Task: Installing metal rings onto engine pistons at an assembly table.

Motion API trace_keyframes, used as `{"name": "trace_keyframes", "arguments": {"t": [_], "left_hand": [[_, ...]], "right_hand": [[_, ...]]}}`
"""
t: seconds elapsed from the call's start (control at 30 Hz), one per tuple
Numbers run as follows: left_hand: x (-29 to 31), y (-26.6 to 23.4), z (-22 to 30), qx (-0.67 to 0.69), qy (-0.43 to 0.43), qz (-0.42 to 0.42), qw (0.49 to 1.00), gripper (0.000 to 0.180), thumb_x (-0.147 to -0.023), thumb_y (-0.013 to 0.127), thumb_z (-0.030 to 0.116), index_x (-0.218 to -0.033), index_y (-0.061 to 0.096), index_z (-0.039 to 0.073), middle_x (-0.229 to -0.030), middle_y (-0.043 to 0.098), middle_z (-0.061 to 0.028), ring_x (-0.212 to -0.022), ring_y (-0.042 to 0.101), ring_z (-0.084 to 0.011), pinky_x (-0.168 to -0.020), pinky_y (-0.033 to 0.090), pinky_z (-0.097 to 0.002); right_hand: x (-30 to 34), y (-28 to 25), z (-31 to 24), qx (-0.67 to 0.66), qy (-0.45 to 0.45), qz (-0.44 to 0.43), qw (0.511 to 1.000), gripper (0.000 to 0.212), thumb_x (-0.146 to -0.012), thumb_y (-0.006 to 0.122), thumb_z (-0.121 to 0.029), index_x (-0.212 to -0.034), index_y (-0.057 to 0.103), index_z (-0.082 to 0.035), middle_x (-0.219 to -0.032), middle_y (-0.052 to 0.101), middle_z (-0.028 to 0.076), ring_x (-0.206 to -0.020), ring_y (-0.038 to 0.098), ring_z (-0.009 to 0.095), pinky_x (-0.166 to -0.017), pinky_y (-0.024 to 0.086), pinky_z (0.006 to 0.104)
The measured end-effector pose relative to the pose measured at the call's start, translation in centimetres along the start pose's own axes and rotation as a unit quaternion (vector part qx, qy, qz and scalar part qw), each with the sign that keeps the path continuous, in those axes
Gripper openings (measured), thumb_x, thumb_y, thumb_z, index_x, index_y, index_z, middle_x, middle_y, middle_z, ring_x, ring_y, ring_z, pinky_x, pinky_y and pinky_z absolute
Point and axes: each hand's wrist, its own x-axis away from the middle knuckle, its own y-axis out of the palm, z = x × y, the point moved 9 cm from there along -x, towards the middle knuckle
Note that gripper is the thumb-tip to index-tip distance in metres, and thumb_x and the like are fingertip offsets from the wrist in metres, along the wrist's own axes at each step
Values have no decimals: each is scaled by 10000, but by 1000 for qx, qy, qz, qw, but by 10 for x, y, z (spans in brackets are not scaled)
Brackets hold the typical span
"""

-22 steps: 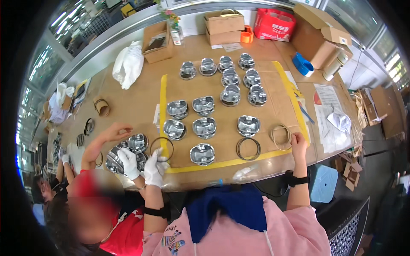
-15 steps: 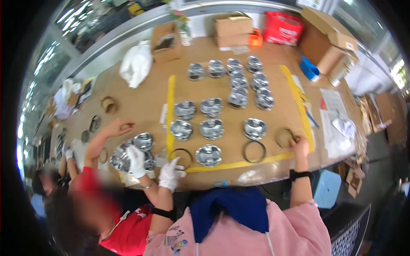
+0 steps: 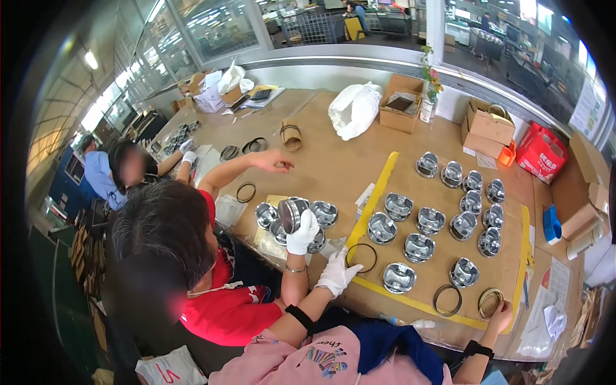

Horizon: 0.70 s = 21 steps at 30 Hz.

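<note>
My left hand (image 3: 336, 274), in a white glove, rests at the lower left corner of the yellow-taped area. Its fingers are apart and lie at the edge of a thin black ring (image 3: 375, 258). My right hand (image 3: 502, 317) is bare, its fingers closed on the side of a brass-coloured ring bundle (image 3: 482, 303) at the lower right. Between my hands are a dark ring stack (image 3: 436, 307), a silver piston (image 3: 399, 278) and another piston (image 3: 464, 273). Several more pistons (image 3: 430, 220) stand farther back in loose rows.
A co-worker in red beside me on the left holds a piston (image 3: 292, 215) in a gloved hand (image 3: 303, 234) above a piston group. Their bare hand (image 3: 273, 161) reaches over the table. Cardboard boxes (image 3: 487, 128), a red bag (image 3: 540, 153) and a blue tape roll (image 3: 552, 224) line the back.
The view has swung up and to the left, showing more of the room. The co-worker's gloved hand has raised a piston. My hands remain by the same rings.
</note>
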Motion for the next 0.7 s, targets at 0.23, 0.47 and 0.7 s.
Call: {"name": "trace_keyframes", "arguments": {"t": [0.23,0.47,0.7], "left_hand": [[-2,-24,34,129,-47,-45,990,706,-770,699,344,-1310,417,-13,-1241,466,-213,-964,593,-245,-853,473,-328],[17,-1,127,563,-68,-267,779,536,-860,627,258,-1313,451,34,-1088,579,-123,-874,593,-173,-752,501,-270],[44,9,184,434,-93,-404,800,383,-903,529,312,-1166,566,36,-782,603,-91,-572,599,-171,-495,496,-271]], "right_hand": [[-1,23,38,-197,81,-143,966,148,-829,603,-108,-830,617,39,-596,549,48,-525,506,121,-472,396,282],[28,5,-111,-335,135,-261,895,146,-854,605,-119,-908,633,14,-659,580,6,-524,511,73,-456,408,216],[87,-10,-289,-387,-48,-304,869,210,-801,663,-191,-928,657,-24,-725,653,117,-637,628,186,-593,491,304]]}}
